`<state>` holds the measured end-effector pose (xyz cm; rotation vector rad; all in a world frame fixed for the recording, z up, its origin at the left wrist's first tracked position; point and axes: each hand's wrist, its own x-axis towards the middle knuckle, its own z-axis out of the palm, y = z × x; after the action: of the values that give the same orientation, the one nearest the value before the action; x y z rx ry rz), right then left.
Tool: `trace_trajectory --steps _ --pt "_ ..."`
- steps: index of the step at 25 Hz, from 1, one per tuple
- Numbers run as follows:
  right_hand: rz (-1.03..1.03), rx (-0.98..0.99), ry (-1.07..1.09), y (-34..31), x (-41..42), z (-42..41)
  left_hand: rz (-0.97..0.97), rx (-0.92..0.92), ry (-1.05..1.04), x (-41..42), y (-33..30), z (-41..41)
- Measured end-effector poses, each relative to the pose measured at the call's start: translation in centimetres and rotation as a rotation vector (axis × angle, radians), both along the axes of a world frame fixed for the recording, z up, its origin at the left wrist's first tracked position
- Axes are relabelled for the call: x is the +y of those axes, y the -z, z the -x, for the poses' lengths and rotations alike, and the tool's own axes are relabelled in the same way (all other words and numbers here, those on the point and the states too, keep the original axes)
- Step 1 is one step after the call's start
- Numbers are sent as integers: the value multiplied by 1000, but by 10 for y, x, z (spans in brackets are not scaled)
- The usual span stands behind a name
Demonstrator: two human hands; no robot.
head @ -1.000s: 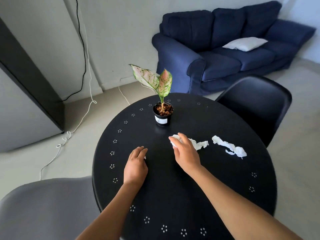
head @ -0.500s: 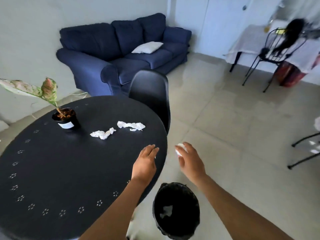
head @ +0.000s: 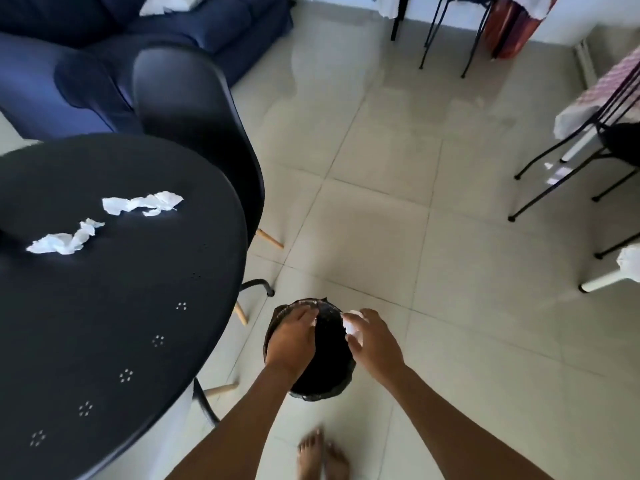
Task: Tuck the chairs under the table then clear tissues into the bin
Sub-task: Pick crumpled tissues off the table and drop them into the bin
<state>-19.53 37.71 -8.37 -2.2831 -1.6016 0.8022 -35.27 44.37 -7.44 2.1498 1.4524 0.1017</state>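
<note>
Both hands moved over bin (head: 325,344); right hand (head: 372,342) pinches tissue (head: 351,323), left hand (head: 294,337) grip unclear. Release inside rim.

Home living-dining room. Upper left of frame: navy sofa (head: 145,46) with white cushion (head: 162,3). Left: round black table (head: 114,306), black shell chair (head: 194,109) tucked against it. Pale tiled floor (head: 433,237) throughout. Right edge: wire-legged chairs (head: 568,161), cloth-covered table (head: 602,88). Lower centre: bare feet (head: 322,455).
</note>
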Motion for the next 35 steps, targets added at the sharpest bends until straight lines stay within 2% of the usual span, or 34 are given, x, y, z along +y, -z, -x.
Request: trace_trajectory --steps 8,14,18,22,26,30,35 --pt "141 116 -1 96 30 24 129 44 -2 16 95 15" --pt "131 59 -21 106 34 20 126 99 14 18 104 20" --pt "64 20 -8 72 30 19 123 87 5 10 75 16" --pt "-40 5 -22 13 28 14 75 53 -31 1 17 11" --pt "-158 -9 -94 -58 47 14 -80 -11 -87 3 -57 15" --pt "-247 -13 -179 -110 87 29 -254 49 -165 23 -105 49" --pt "-260 44 -302 -152 152 84 -295 84 -351 57 -136 135"
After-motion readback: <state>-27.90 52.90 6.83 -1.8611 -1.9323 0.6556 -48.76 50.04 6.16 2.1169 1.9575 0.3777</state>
